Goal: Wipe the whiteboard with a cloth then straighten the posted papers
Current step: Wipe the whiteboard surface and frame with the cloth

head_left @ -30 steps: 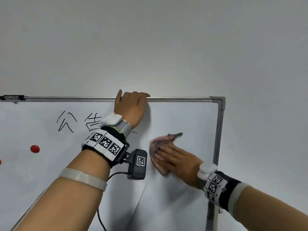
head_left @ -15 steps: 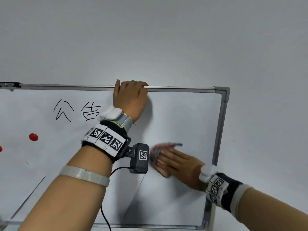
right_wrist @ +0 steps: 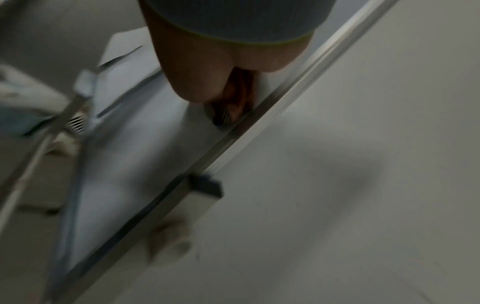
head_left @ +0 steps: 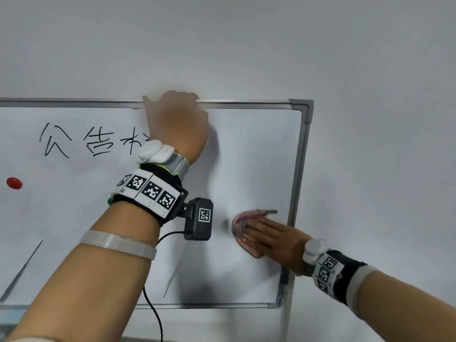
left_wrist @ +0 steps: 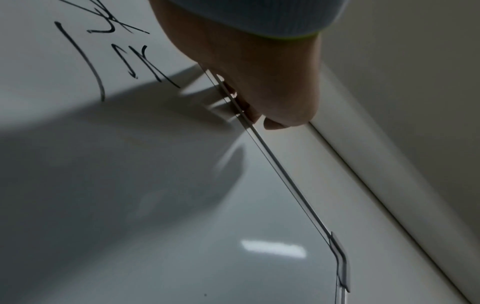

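A person stands close to a whiteboard [head_left: 246,154] on a pale grey wall [head_left: 246,45], both arms raised.

The right hand [head_left: 269,236] lies flat, fingers straight, and presses a small pinkish cloth [head_left: 238,222] against the board near its right edge. Over the last second this hand and cloth have travelled downward, from the middle of the board's right part to its lower right area, just beside the grey frame [head_left: 299,169]. That reads as a downward wiping stroke, so the wiping step looks to be in hand, with the right strip mostly covered.

The left hand [head_left: 177,124] has stayed on the top rail, fingers curled over the edge and gripping it, likely to steady the board. The left wrist view shows the fingertips hooked behind the rail.

Black handwritten characters [head_left: 86,141] remain in the upper left part of the board, partly hidden by the left wrist. They are untouched, so a good share of wiping may be left, unless the heading is meant to stay. A red magnet [head_left: 14,183] sits at the far left edge of view. Two thin dark slanted lines lower on the board may be edges of posted papers; that cannot be told for sure. Straightening has not begun.

The board surface is glossy white and reflects a ceiling light. The right wrist view is blurred; it shows the frame, the wall, and something pale beyond the board's lower edge that cannot be made out.
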